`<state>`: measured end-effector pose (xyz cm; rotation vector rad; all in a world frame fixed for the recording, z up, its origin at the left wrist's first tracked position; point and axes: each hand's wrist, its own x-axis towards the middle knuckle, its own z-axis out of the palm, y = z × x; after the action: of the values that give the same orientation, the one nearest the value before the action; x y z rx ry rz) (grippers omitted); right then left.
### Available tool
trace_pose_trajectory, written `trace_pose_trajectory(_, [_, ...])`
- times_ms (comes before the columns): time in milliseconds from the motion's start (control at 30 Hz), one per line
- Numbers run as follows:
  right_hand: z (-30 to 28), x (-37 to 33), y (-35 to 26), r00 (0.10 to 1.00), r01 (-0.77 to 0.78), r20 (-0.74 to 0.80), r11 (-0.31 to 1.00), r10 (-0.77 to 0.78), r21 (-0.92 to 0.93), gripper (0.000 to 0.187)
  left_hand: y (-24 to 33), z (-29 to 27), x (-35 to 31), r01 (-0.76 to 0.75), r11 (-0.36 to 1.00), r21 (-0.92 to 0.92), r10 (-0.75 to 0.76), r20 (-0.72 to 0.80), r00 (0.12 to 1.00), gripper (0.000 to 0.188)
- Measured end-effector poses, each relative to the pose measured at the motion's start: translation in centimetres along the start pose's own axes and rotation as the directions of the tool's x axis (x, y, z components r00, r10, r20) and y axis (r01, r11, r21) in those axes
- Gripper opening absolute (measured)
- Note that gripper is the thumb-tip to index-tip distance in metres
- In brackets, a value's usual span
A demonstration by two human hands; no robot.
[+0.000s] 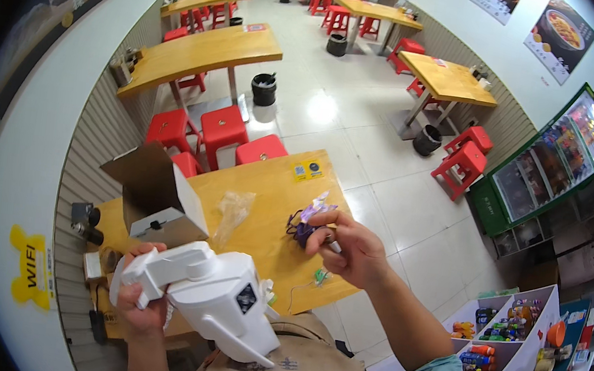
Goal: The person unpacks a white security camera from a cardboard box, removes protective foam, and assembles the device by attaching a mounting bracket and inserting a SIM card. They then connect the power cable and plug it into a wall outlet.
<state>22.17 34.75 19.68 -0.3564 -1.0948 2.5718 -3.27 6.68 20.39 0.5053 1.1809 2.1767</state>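
My left hand [142, 292] is wrapped around the arm-like part of a white plastic device [222, 298], tilted in front of my apron. A black diamond-shaped label sits on its side. My right hand [355, 251] hovers over the table's right side, fingers curled toward the thumb; a small pale bit shows between them, too small to name. Just beyond those fingers lies a crumpled purple bag [299, 228] with dark cords. A clear plastic bag [234, 211] and an opened cardboard box [177, 208] rest on the wooden table [275, 183].
A small green item [320, 276] with a thin cord lies near the table's front edge. Dark containers [85, 218] stand by the left wall. Red stools [223, 127] line the far side. A partitioned white bottle rack [500, 333] and a green-framed fridge [549, 159] are at right.
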Motion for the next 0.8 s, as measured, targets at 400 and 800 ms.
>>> trace_pose_trajectory(400, [-8.5, 3.5, 15.6, 0.864, -0.446, -0.393, 0.117, 0.314, -0.887, 0.04, 3.2, -16.4, -5.2, 0.103, 0.918, -0.384, -0.068, 0.104, 0.992, 0.072])
trace_pose_trajectory(800, [-9.1, 13.7, 36.2, 0.928, -0.303, -0.333, -0.18, 0.17, -0.936, 0.052, -2.2, -16.0, -2.7, 0.306, 0.775, -0.554, -0.093, 0.379, 0.921, 0.057])
